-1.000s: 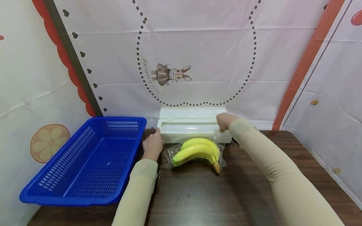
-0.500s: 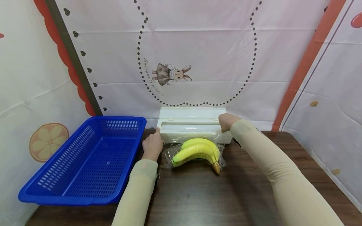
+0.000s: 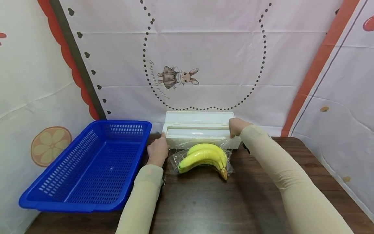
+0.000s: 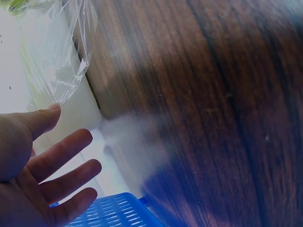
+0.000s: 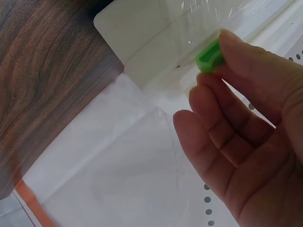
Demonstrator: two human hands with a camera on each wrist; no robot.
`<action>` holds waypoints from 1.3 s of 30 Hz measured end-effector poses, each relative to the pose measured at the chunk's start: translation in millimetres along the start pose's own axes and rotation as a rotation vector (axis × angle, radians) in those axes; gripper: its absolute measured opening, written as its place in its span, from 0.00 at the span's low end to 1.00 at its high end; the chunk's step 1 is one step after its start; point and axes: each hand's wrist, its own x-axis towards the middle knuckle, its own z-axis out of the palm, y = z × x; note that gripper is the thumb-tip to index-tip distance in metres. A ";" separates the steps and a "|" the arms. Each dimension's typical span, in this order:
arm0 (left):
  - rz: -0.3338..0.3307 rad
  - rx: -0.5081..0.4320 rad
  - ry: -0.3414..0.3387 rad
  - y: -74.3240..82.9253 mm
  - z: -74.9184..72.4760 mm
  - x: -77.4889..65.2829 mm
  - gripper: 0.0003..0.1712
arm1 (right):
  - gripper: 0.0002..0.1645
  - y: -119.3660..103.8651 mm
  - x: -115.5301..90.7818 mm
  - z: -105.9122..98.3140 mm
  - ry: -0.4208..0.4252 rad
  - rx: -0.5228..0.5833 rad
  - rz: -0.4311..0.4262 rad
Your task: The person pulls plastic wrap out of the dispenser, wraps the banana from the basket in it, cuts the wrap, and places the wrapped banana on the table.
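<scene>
A long white cling film box (image 3: 187,143) stands at the back of the table with its lid raised. Clear film (image 3: 174,158) comes out over its front edge and lies about a bunch of bananas (image 3: 204,155). My left hand (image 3: 157,150) is at the box's left end, the thumb right at the corner and the other fingers loosely stretched in the left wrist view. At the right end, my right hand (image 3: 237,126) pinches a small green slide cutter (image 5: 209,57) between thumb and index finger, on the box's edge. The head view hides this cutter behind the hand.
A blue plastic basket (image 3: 112,206) with slotted sides stands on the left of the dark wooden table (image 3: 210,204). Behind the box hangs a patterned white cloth (image 3: 216,65), and more cloth lines both sides.
My right hand has slid slightly to the right along the box, towards its right end. The left hand, the bananas and the box stay almost in place.
</scene>
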 end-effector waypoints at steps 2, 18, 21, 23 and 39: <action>0.001 0.000 0.000 0.0 -0.2 -0.3 0.40 | 0.05 0.6 0.1 0.2 -0.004 0.010 0.002; -0.002 -0.007 0.001 0.2 -3.1 -0.6 0.40 | 0.07 4.3 4.1 0.6 -0.019 -0.019 0.078; 0.000 -0.011 0.000 0.5 -2.9 -0.6 0.39 | 0.08 6.2 5.1 0.9 -0.016 -0.033 0.082; 0.002 -0.011 -0.001 0.8 -2.5 -0.6 0.39 | 0.08 8.2 6.0 1.5 -0.011 -0.046 0.078; 0.010 -0.011 0.003 0.0 -2.5 -0.4 0.40 | 0.06 25.6 -17.4 4.1 0.062 0.086 0.003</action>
